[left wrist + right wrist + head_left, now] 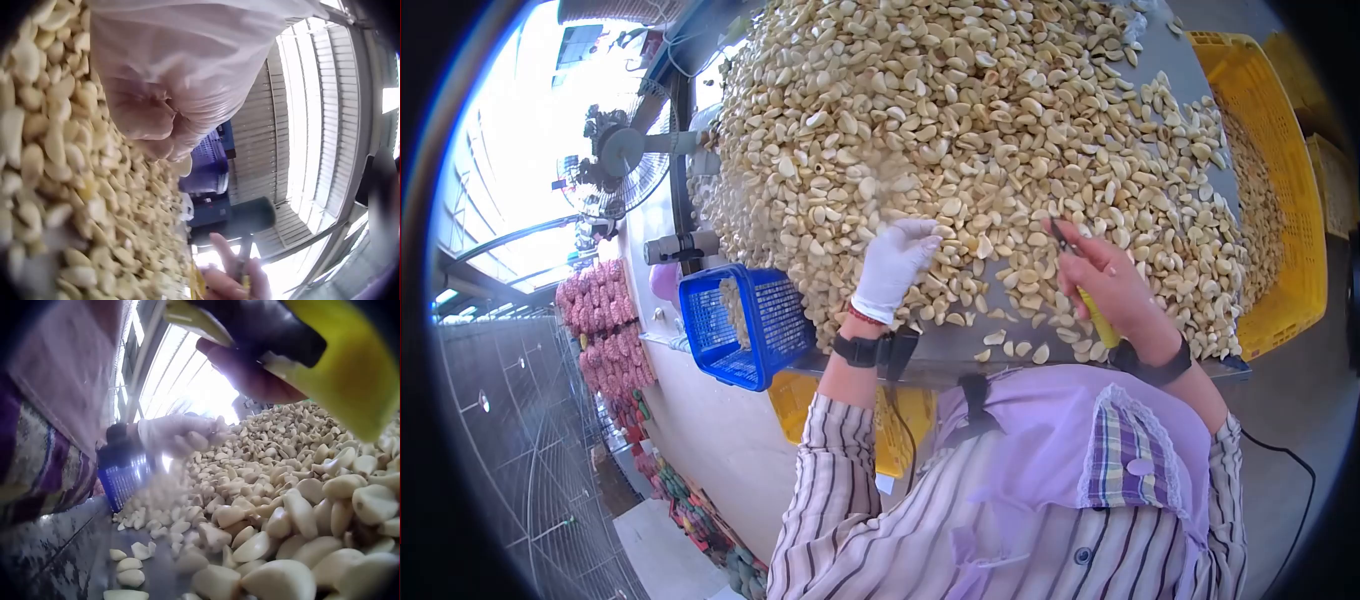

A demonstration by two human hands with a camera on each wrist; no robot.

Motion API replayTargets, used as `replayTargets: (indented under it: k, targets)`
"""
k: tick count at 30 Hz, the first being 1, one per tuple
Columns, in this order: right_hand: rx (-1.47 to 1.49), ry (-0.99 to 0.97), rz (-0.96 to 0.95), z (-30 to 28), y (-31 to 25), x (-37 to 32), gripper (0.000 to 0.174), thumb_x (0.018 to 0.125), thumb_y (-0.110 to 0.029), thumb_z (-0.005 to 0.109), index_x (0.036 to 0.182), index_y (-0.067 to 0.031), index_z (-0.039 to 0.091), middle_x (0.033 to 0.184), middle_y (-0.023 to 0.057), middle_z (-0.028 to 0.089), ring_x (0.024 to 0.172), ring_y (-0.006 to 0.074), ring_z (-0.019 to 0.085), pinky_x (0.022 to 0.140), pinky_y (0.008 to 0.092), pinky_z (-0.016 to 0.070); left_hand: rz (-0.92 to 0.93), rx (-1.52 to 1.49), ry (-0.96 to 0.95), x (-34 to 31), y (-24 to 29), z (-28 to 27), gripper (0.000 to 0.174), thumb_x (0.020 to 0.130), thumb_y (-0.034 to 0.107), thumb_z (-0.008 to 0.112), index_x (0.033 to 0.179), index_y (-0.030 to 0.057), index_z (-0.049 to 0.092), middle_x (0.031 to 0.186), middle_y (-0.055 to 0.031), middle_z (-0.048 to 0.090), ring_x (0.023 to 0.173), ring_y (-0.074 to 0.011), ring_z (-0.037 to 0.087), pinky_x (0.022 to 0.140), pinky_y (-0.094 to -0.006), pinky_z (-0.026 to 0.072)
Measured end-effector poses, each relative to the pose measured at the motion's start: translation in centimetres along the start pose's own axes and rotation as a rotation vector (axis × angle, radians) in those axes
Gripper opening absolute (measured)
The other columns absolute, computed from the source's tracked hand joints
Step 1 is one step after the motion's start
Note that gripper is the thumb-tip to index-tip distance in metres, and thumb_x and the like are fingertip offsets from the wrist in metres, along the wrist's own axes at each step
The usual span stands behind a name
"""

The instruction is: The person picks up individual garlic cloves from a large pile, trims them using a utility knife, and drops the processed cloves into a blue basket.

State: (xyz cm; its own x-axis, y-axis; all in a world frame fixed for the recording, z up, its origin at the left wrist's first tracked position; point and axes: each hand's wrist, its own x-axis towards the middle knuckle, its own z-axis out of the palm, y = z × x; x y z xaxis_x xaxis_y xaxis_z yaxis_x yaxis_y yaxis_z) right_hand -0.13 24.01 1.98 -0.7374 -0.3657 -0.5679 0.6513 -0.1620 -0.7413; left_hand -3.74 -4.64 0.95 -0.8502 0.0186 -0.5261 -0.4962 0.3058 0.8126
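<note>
By the grey table's [948,343] near edge, white-gloved left hand [895,265] pinches cream clove [183,166]; bare right hand [1110,287] grips yellow-handled knife [1098,318]: cut gently.

Daylight pours in strongest beyond the left edge of the table [1175,65], burning the background white around the fan [622,150] in the head view. The garlic cloves [1000,120] are evenly lit with only soft shadows, though a hazy smear blurs those just past the gloved left hand [887,270]. Fisheye bending and black corners frame that view. In the left wrist view, roof panels [315,94] glare and the nearest cloves go soft. The right wrist view is backlit; the yellow handle [353,369] looms out of focus, and haze veils cloves near the table's front edge.
</note>
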Motion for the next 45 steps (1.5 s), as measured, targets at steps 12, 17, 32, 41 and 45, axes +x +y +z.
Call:
replayTargets:
  k: [12, 17, 32, 41, 45]
  targets:
    - [-0.383, -0.197, -0.167, 1.3, -0.6, -0.9, 0.061, 0.089, -0.024, 0.055, 0.144, -0.0181, 0.030, 0.078, 0.0046, 0.058, 0.061, 0.0105, 0.055, 0.057, 0.0259, 0.0463, 0.203, -0.264, -0.102, -4.5, 2.6, 8.4, 0.020, 0.075, -0.008, 0.069, 0.091, 0.0011, 0.061, 0.086, -0.0025, 0.061, 0.071, -0.0044, 0.052, 0.064, -0.0179, 0.0430]
    - [-0.163, -0.153, 0.019, 0.5, -0.7, -1.0, 0.053, 0.092, -0.023, 0.052, 0.142, -0.0175, 0.035, 0.071, -0.0006, 0.056, 0.052, 0.0048, 0.050, 0.048, 0.0207, 0.0429, 0.307, -0.393, -0.260, -4.5, 2.7, 7.9, 0.018, 0.076, -0.006, 0.069, 0.089, 0.0010, 0.059, 0.088, -0.0091, 0.063, 0.072, -0.0117, 0.058, 0.058, -0.0213, 0.0448]
    - [0.513, 0.415, -0.493, -10.4, -1.6, -5.5, 0.043, 0.096, -0.029, 0.048, 0.134, -0.0102, 0.043, 0.065, -0.0005, 0.047, 0.042, 0.0053, 0.042, 0.039, 0.0200, 0.0362, 0.876, 0.972, -0.301, 3.5, 3.5, 20.7, 0.022, 0.084, 0.029, 0.061, 0.080, 0.0072, 0.059, 0.073, -0.0094, 0.060, 0.064, -0.0246, 0.062, 0.055, -0.0339, 0.0483]
    - [0.446, 0.459, -0.355, -8.3, 0.8, -4.5, 0.043, 0.095, -0.026, 0.048, 0.134, -0.0095, 0.045, 0.067, -0.0006, 0.050, 0.043, 0.0061, 0.043, 0.041, 0.0181, 0.0365, 0.963, 0.945, -0.336, 4.7, 2.9, 19.4, 0.021, 0.090, 0.024, 0.054, 0.089, 0.0047, 0.063, 0.078, -0.0088, 0.065, 0.064, -0.0227, 0.063, 0.056, -0.0339, 0.0494]
    - [0.201, 0.405, -0.272, -7.5, 0.4, -4.9, 0.048, 0.094, -0.025, 0.049, 0.138, -0.0081, 0.038, 0.069, 0.0009, 0.053, 0.045, 0.0056, 0.045, 0.044, 0.0172, 0.0385, 0.196, -0.001, -0.500, 2.9, 5.3, 17.7, 0.025, 0.090, 0.017, 0.059, 0.108, -0.0014, 0.062, 0.087, -0.0054, 0.069, 0.058, -0.0037, 0.052, 0.049, -0.0190, 0.0404]
